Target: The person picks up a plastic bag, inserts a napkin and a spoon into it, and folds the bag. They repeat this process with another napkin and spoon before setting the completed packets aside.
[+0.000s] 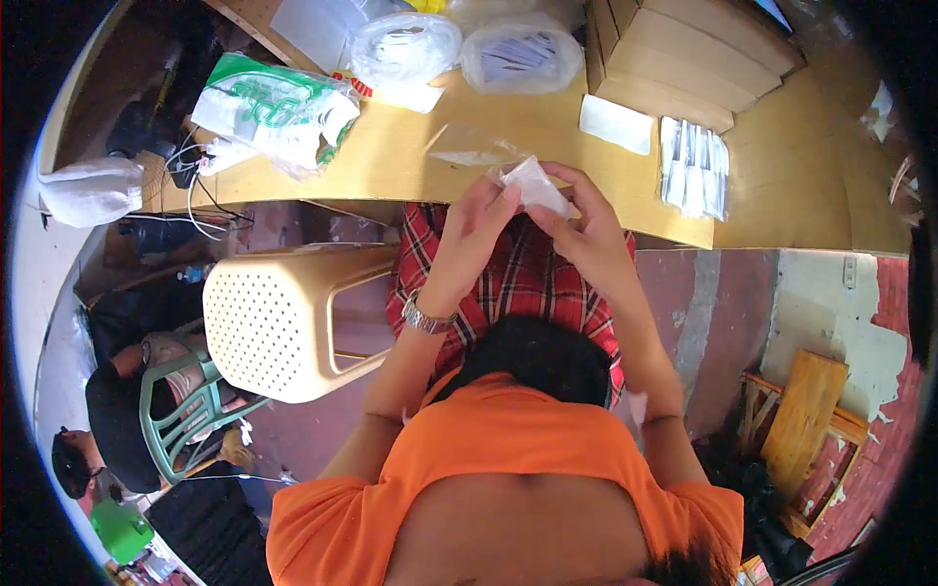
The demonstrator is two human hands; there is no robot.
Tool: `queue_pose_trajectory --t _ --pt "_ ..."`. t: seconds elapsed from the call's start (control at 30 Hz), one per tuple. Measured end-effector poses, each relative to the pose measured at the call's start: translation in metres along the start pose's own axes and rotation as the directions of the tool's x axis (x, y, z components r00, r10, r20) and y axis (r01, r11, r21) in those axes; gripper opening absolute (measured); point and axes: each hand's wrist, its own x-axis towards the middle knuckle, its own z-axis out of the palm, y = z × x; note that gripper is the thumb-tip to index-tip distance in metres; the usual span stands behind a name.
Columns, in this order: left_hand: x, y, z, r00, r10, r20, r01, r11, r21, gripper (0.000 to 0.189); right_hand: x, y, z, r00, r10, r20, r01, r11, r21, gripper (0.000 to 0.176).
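Observation:
My left hand (pixel 476 217) and my right hand (pixel 586 223) meet at the table's front edge, above the lap. Between them is a small white packet (pixel 535 186), pinched by the fingers and thumbs of both hands. It looks thin and slightly shiny; its contents cannot be made out. Just beyond the left fingers, a clear plastic sleeve (pixel 474 146) lies on the wooden table (pixel 391 161). To the right, several narrow clear packs (pixel 694 168) lie side by side near a flat white sheet (pixel 617 124).
At the back stand two round, plastic-lined containers, one (pixel 405 49) beside the other (pixel 521 54). Cardboard boxes (pixel 684 59) stand back right, a green-and-white plastic bag (pixel 278 112) at left. A cream stool (pixel 293 322) is left of my legs; a person (pixel 122 420) sits farther left.

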Motion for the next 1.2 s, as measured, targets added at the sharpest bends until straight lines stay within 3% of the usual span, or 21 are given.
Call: queue_pose_trajectory --t 0.1,0.17,0.3,0.6,0.73,0.87,1.03,1.17,1.2 --pt "0.01 -0.006 0.005 1.0 -0.019 -0.014 0.017 0.993 -0.117 0.041 0.001 0.007 0.008 0.988 -0.155 -0.024 0.154 0.988 -0.031 0.043" --pt "0.015 -0.006 0.008 1.0 -0.007 0.008 0.009 0.986 -0.169 0.038 0.0 0.01 0.009 0.99 -0.139 -0.021 0.137 0.987 -0.08 0.044" --pt "0.02 -0.013 0.004 0.998 -0.001 0.07 0.01 0.992 -0.126 0.035 0.003 0.021 0.012 0.969 -0.248 -0.019 0.245 0.964 -0.106 0.048" --pt "0.014 -0.016 0.004 0.994 -0.084 0.075 0.097 0.977 -0.19 0.034 0.004 0.022 0.008 0.965 -0.261 0.029 0.263 0.958 -0.114 0.05" --pt "0.011 -0.015 0.005 0.989 -0.122 0.081 0.132 0.981 -0.145 0.034 0.002 0.015 0.004 0.989 -0.128 0.068 0.133 0.989 -0.066 0.049" --pt "0.011 -0.027 0.003 0.989 -0.114 0.097 0.126 0.983 -0.131 0.034 0.004 0.017 -0.001 0.99 -0.114 0.086 0.121 0.989 -0.082 0.05" --pt "0.009 -0.021 0.01 0.992 -0.091 0.088 0.113 0.953 -0.28 0.034 0.004 0.017 -0.001 0.992 -0.101 0.081 0.103 0.994 -0.026 0.053" --pt "0.019 -0.016 0.004 0.993 -0.07 0.097 0.104 0.91 -0.401 0.035 0.002 0.008 -0.001 0.998 0.012 0.065 -0.013 1.0 0.012 0.054" --pt "0.018 -0.015 0.004 0.989 -0.063 0.131 0.103 0.937 -0.333 0.036 0.002 0.008 -0.001 0.996 0.046 0.072 -0.048 0.998 0.035 0.054"
